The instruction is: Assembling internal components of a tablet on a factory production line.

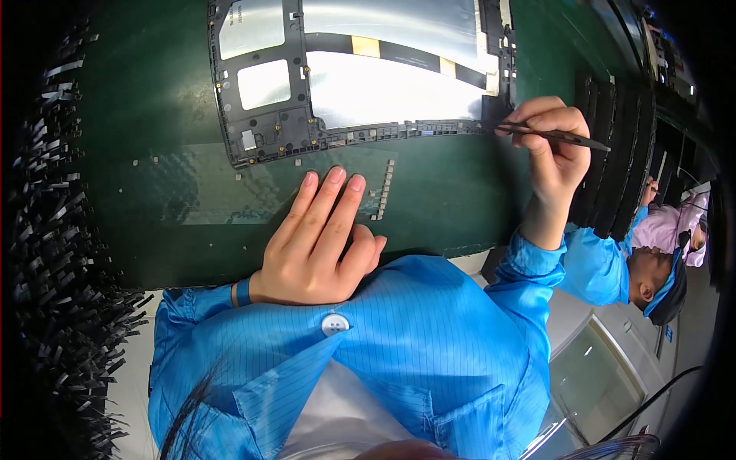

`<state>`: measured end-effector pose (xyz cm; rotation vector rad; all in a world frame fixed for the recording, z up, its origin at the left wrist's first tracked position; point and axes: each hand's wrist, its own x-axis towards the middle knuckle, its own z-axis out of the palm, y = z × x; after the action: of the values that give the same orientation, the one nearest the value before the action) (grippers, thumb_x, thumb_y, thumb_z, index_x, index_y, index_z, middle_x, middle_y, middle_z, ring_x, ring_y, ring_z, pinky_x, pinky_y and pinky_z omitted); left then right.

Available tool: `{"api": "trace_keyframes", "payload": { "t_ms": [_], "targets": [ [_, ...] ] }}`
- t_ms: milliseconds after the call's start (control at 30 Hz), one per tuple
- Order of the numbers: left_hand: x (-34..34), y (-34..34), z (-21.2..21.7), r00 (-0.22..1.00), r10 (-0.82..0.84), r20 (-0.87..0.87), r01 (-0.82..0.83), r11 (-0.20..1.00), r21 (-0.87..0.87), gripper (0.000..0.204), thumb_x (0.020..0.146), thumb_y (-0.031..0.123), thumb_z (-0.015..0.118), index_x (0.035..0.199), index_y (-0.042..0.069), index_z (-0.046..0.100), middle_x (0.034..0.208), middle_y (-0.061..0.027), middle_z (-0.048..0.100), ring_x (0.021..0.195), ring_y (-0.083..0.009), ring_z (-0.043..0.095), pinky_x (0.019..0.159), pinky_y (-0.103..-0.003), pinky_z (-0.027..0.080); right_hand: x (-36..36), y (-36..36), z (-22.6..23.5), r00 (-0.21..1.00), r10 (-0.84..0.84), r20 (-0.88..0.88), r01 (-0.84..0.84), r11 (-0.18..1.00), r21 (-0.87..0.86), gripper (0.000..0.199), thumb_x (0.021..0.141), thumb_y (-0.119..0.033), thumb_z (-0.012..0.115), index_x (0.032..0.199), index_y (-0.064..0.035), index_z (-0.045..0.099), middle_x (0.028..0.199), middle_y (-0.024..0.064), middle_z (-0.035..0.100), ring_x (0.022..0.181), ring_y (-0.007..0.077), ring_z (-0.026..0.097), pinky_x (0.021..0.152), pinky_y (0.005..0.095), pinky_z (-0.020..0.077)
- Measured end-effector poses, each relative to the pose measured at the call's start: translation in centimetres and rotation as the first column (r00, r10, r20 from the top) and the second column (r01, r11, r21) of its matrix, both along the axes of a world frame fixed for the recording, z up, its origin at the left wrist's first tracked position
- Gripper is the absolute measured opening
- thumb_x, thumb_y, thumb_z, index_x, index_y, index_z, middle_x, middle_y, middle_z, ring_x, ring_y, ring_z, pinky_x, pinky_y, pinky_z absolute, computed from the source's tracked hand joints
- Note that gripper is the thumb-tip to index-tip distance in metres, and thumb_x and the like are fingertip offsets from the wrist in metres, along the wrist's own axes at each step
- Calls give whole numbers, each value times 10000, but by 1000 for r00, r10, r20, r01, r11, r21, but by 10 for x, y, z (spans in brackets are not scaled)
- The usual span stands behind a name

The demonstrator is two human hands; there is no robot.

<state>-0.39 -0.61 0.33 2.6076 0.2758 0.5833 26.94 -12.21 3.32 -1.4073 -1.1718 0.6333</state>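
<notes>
blue pinstriped smock (429,337), white round button (335,324), elastic cuffs, white undershirt at collar.

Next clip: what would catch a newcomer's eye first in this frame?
Probably the large black device frame with shiny silver panels at the top centre of the dark green work mat. Next, the right hand at the frame's right end, pinching black pointed tweezers. The left hand lies flat on the mat below, fingers beside a strip of tiny grey square pads.
</notes>
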Motion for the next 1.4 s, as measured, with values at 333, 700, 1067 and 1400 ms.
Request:
{"api": "trace_keyframes", "payload": {
  "t_ms": [333,700,1067,1400],
  "targets": [
    [-11,4,-2,1000,5,13,-5,1000,-4,288,866,215,571,639,63,481,1105,-215,639,1092,-366,601,957,-499,472,-4,13,14,983,125,138,-112,989,-99,170,810,7,672,938,29,562,951,177,595,830,218,627,733,317,560],
    [-12,7,-1,999,-38,21,39,998,-46,136,817,197,643,805,64,620,1133,-248,610,1110,-400,578,948,-518,472,-123,-17,-8,987,-115,-113,89,973,-213,221,777,-12,731,932,32,579,916,195,639,798,220,641,693,301,533],
    [-14,4,-1,998,-52,47,55,997,-48,173,792,221,673,857,62,687,1157,-254,599,1130,-413,564,951,-544,452,-137,-18,-16,958,-214,-190,167,957,-237,215,761,14,739,922,30,599,911,183,654,832,224,649,722,300,523],
    [-11,6,-1,999,-6,47,5,1000,28,106,836,111,593,761,36,593,1087,-227,633,1089,-369,598,937,-506,487,-137,-13,-11,836,84,543,-136,989,56,252,710,-55,699,932,35,622,905,187,653,728,260,656,604,312,552]
  ]
}}
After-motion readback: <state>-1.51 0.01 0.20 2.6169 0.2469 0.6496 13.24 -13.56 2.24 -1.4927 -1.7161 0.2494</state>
